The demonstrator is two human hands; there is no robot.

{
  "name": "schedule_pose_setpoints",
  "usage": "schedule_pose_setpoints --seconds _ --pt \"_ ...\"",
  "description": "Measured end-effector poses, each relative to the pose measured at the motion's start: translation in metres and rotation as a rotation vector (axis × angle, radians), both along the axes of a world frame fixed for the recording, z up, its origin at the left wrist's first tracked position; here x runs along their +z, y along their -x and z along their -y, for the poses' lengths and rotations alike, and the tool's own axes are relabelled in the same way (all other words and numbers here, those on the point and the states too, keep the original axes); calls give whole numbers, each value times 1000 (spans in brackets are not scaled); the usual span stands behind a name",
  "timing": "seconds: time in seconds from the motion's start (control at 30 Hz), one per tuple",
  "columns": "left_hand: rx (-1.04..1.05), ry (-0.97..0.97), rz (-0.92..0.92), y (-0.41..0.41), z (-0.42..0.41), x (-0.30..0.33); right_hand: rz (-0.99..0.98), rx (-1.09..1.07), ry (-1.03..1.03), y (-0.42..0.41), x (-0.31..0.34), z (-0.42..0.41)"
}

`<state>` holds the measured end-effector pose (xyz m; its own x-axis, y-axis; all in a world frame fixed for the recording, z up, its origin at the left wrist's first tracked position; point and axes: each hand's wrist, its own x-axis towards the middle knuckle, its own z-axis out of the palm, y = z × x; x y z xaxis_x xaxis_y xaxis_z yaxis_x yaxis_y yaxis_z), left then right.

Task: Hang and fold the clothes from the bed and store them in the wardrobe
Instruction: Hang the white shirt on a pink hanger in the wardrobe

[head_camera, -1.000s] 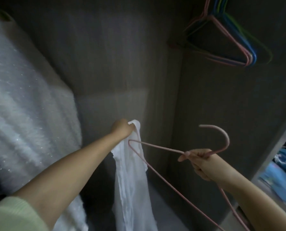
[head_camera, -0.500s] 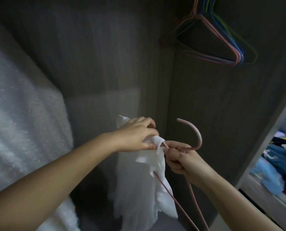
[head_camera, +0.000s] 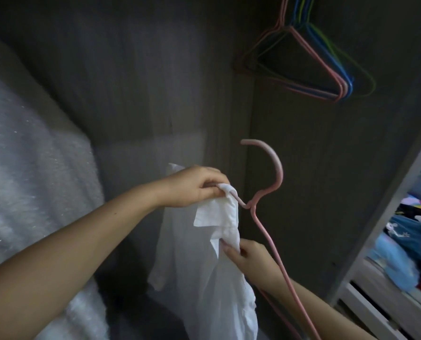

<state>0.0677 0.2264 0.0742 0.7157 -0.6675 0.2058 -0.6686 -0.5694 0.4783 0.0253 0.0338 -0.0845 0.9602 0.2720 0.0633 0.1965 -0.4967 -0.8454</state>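
Inside the dark wardrobe (head_camera: 302,168), in the middle of the view, a white shirt (head_camera: 204,278) hung down from a pink hanger (head_camera: 266,231). The shirt looked thin, soft and light, so it would flop and slide off easily. The best place to hold it seemed to be the top edge by the collar, where the cloth was bunched and thicker. The hanger looked thin but stiff, and its hook pointed up.

The left hand (head_camera: 194,187) had its fingers curled, pinching the shirt's top against the hanger's arm. The right hand (head_camera: 248,256), lower and nearer, pinched a fold of the shirt just beside the hanger's other arm.

Far up on the right hung a bunch of spare hangers (head_camera: 327,69), pink, blue and green. On the left hung a fluffy white garment (head_camera: 32,180). At the right edge, shelves (head_camera: 376,303) held piled clothes (head_camera: 401,253).
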Motion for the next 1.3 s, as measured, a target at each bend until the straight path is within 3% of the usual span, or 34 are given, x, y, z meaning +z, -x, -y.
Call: schedule_pose_setpoints --seconds 0.17,0.33,0.43,0.53,0.6,0.83,1.0,1.13,1.23,1.3 --pt "-1 38 -8 8 -10 4 -135 -27 -168 -14 -4 11" --pt "68 9 8 14 -20 0 148 -153 -158 -21 21 36" --pt "145 100 -10 13 -30 -7 11 129 -133 -11 56 60" --pt "177 249 -37 13 -37 -4 -173 278 139 -16 77 90" --pt "185 304 -57 10 -42 0 -154 182 355 -28 79 113" --pt "300 366 -72 -2 -61 -5 27 -206 606 -60 79 182" --pt "360 316 -50 -13 -61 -22 154 -206 398 -58 89 179" --pt "429 299 -14 -14 -52 -33 -32 -159 106 -43 103 155" --pt "480 305 21 -13 -43 -42 -124 -135 -282 -30 115 121" --pt "522 290 51 -11 -38 -47 -137 -101 -392 -20 119 96"
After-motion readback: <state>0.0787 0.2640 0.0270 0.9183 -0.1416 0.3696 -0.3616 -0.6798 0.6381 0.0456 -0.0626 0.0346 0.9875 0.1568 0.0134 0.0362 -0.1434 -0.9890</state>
